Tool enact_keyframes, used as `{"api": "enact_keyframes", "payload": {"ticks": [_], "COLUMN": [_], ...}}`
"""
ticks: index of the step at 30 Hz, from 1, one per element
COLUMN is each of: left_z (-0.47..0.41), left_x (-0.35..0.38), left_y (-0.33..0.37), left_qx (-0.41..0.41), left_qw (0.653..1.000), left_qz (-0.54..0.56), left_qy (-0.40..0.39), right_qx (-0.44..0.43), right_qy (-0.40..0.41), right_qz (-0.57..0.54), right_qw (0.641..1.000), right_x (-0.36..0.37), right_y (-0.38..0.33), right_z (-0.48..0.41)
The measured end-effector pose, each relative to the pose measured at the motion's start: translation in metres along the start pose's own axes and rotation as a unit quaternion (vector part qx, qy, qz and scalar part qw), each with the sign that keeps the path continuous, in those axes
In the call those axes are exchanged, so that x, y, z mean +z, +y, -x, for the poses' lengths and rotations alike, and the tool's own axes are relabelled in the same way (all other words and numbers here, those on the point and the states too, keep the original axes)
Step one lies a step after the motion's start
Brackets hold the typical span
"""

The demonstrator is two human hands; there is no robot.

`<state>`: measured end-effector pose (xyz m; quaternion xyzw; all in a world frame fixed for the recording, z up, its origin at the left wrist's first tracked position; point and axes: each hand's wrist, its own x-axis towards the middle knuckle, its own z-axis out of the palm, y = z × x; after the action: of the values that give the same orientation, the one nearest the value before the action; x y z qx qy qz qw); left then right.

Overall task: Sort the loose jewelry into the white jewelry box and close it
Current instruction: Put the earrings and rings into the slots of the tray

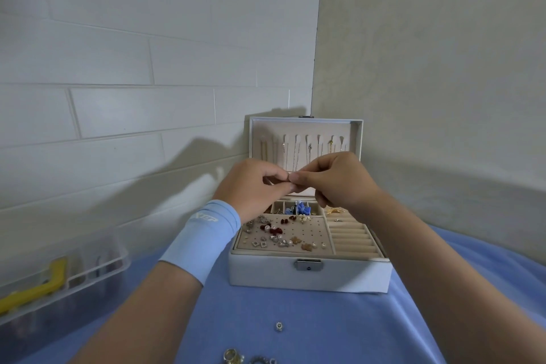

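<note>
The white jewelry box stands open on the blue cloth, its lid upright with several thin chains hanging inside. Earrings dot the beige perforated pad; ring rolls fill the right side. Above the box, my left hand and my right hand meet fingertip to fingertip, pinching something tiny that the fingers hide. A small stud and rings lie loose on the cloth near the bottom edge.
A clear plastic organiser with a yellow handle sits at the left. White tiled walls meet in a corner right behind the box. A blue wristband covers my left wrist.
</note>
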<state>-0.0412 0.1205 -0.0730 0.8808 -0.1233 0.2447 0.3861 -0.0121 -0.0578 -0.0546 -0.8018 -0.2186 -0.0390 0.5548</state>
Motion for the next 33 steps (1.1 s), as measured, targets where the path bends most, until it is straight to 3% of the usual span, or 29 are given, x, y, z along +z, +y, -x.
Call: {"api": "enact_keyframes", "payload": {"ticks": [8,16,23,28,33], "left_z": [-0.002,0.0,-0.001,0.001,-0.001], "left_x": [-0.012,-0.015,-0.013,-0.017,-0.029], "left_y": [0.0,-0.004,-0.006,-0.005,-0.005], "left_qx": [-0.01,-0.02,-0.027,-0.049,-0.052], "left_qw": [1.0,0.996,0.983,0.961,0.96], "left_qz": [0.012,-0.011,-0.09,-0.167,-0.185], "left_qy": [-0.012,-0.085,-0.156,-0.214,-0.205], "right_qx": [-0.024,-0.012,-0.027,-0.029,-0.051], "right_qy": [-0.008,0.028,-0.069,-0.12,-0.124], "right_qz": [-0.045,0.052,0.239,0.266,0.263], "right_qw": [0.999,0.998,0.968,0.956,0.955], "right_x": [0.004,0.008,0.001,0.013,0.021], "right_y": [0.002,0.008,0.011,0.01,0.004], "right_z": [0.001,-0.006,-0.005,0.0,0.003]}}
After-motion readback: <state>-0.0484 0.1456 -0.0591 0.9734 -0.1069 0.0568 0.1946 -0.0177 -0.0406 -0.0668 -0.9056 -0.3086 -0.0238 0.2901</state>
